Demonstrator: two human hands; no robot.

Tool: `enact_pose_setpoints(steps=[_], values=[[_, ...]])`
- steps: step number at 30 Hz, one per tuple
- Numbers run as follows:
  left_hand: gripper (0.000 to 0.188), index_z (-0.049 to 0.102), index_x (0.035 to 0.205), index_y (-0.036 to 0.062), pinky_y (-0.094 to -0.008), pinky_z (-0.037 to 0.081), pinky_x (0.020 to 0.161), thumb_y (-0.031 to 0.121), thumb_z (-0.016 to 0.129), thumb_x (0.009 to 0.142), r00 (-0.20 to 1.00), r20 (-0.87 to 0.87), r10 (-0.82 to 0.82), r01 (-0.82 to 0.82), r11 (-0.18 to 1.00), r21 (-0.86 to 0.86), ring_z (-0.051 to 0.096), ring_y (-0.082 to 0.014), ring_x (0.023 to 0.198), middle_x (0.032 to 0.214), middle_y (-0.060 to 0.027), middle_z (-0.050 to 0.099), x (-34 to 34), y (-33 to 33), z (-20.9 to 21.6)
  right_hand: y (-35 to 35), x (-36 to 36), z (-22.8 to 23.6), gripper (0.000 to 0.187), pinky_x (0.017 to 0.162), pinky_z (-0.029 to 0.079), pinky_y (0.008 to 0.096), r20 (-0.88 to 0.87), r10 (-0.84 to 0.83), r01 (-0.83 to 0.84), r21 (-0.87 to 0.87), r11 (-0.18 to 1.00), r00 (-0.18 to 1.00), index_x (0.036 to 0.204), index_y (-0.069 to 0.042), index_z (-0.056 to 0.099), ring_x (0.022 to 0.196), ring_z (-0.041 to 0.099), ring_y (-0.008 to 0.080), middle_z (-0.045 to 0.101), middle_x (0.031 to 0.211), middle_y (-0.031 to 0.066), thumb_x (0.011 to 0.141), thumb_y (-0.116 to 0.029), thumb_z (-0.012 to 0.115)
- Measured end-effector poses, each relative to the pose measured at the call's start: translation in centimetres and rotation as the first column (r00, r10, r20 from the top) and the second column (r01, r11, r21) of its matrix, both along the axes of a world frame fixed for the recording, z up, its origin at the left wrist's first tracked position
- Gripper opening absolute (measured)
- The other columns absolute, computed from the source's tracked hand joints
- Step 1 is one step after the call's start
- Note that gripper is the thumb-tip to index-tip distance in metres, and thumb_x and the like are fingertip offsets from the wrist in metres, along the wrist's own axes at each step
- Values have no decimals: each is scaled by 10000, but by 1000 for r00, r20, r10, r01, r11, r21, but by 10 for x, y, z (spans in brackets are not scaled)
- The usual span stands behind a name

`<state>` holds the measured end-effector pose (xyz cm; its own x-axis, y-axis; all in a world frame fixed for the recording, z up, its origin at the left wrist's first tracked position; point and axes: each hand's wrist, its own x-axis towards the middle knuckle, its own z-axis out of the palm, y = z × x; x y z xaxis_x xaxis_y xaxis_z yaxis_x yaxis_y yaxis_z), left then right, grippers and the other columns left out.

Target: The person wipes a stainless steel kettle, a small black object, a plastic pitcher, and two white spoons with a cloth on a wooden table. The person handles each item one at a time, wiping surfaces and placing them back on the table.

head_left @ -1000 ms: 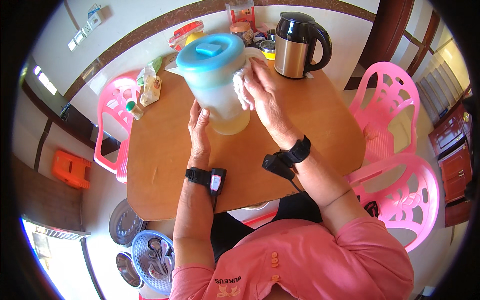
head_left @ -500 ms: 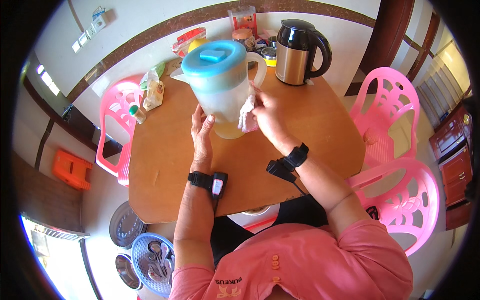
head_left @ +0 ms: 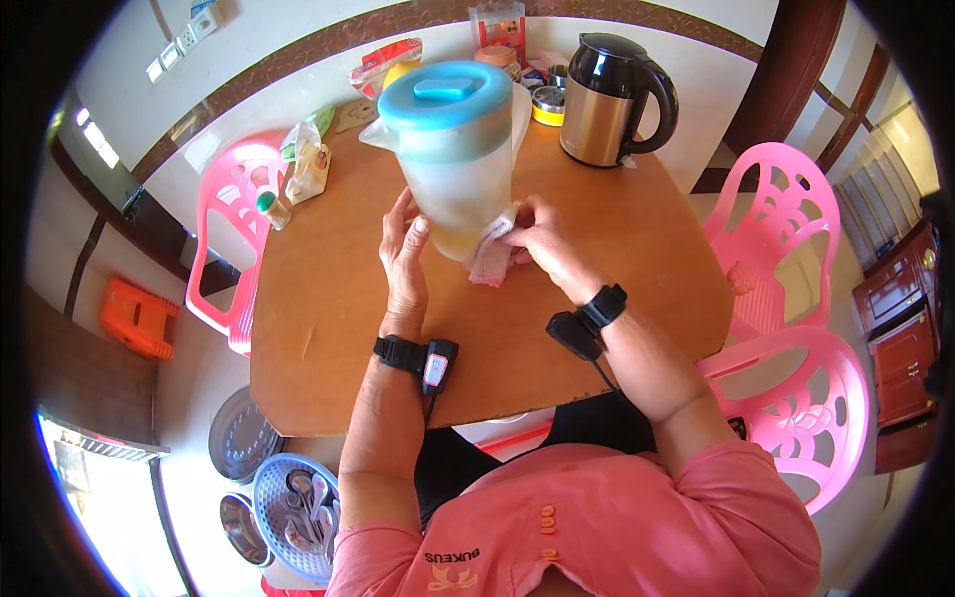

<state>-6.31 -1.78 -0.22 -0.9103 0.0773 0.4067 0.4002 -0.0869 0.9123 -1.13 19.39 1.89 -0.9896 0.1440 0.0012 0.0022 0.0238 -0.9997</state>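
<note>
Left hand (head_left: 406,249) braces the frosted pitcher (head_left: 460,159) (blue lid, held over the wooden bench (head_left: 328,328)) with open palm, right hand (head_left: 542,239) pinches a pinkish cloth (head_left: 489,257) at its base; best wipe firmly, pitcher kept upright.

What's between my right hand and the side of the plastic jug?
In the head view, a small pale pink cloth lies between your right hand and the lower wall of the frosted jug, pressed against it.
</note>
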Motion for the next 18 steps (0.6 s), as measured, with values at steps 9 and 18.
enact_pose_setpoints(steps=[9,18], values=[[783,384,1525,14,-425,313,1161,423,680,927,989,23,-146,139,970,197,454,-260,1348,1474,-143,484,13,10,10,-24,-9,38,306,760,547,241,-646,-173,263,45,964,743,1110,-29,576,886,636,100,645,1004,35,847,35,720],[733,481,1456,0,-409,376,1092,457,673,917,989,56,-138,133,986,96,507,-244,1229,1374,-133,517,16,7,10,-3,-30,32,197,601,518,237,-402,-245,236,-73,969,882,1087,-52,609,792,642,82,666,916,31,914,-98,692]])
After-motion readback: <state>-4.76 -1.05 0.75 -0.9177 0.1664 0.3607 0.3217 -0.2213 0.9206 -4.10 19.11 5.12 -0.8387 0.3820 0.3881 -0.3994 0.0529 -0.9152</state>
